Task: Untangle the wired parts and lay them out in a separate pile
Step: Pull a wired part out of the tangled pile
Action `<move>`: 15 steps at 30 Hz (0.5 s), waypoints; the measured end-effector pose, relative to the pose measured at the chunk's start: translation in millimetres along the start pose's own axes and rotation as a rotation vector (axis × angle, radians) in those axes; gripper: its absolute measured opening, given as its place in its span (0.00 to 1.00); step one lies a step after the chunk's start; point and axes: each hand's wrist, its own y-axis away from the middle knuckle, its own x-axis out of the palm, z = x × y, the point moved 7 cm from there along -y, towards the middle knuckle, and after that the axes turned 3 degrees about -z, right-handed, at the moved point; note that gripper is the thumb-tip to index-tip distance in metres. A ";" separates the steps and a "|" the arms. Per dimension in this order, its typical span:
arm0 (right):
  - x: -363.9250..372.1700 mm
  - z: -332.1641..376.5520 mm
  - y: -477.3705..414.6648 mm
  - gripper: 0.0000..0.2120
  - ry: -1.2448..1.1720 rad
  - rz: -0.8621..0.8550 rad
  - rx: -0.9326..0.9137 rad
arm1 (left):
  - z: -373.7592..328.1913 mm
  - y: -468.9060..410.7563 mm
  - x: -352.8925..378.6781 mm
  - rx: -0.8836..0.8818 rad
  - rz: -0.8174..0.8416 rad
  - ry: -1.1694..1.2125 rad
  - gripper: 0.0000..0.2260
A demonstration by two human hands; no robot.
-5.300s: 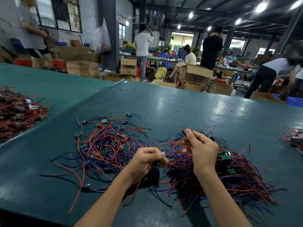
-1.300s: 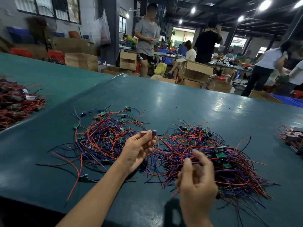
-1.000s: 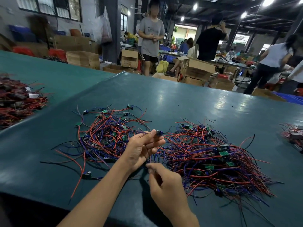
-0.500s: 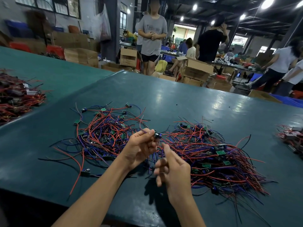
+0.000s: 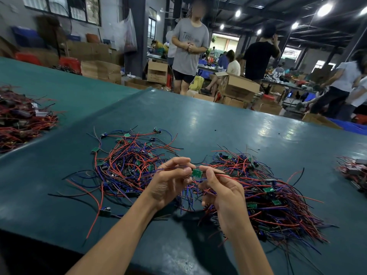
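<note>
The left hand (image 5: 170, 183) and right hand (image 5: 224, 195) each pinch, thumb against forefinger, one side of a small green board (image 5: 196, 173), held above the table (image 5: 218, 124) between two heaps. Its leads seem to run right and down into the dense tangle (image 5: 278, 199) (so the freeing pull is probably leftward), toward the looser pile (image 5: 127, 161) nearer the left hand. The right palm hides where they cross, and which strands are its own cannot be told.

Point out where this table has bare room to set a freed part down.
Bare table lies beyond both piles and at the near left, in front of the left pile. A narrower strip separates the right pile from the right-edge heap. Crowded: the middle, where left hand and right hand pinch a green board.
</note>
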 end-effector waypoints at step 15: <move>-46.2 15.3 -9.8 0.12 -0.268 -0.177 0.076 | 9.0 0.1 -8.0 -0.030 -0.130 -0.187 0.08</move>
